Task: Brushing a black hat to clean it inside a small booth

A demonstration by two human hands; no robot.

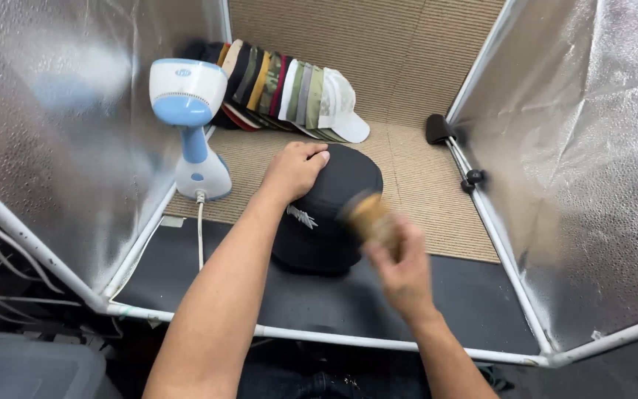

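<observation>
Black fabric makes up the cap [326, 210], which sits dome-up near the front edge of the booth floor [452, 284], where a dark mat meets ribbed tan carpet. Nearest the camera, the right hand [402, 270] is closed around a tan wooden-looking object [371, 216], probably a brush, though blur hides its form; it hovers at the cap's right side. The left hand [295, 168] lies palm-down on the crown, fingers curled over the far edge, pressing rather than gripping.

Judging by its look, the cap should be light and soft in the crown, stiffer at the brim, and easy to dent; holding it by the crown or the brim seems safest.

Beyond, at the left edge of the carpet, a blue-and-white garment steamer [188, 122] stands upright, its cord [200, 236] trailing forward. Along the far edge a row of stacked caps [289, 92] leans, white one outermost. Silvery foil walls [570, 148] enclose everything.
</observation>
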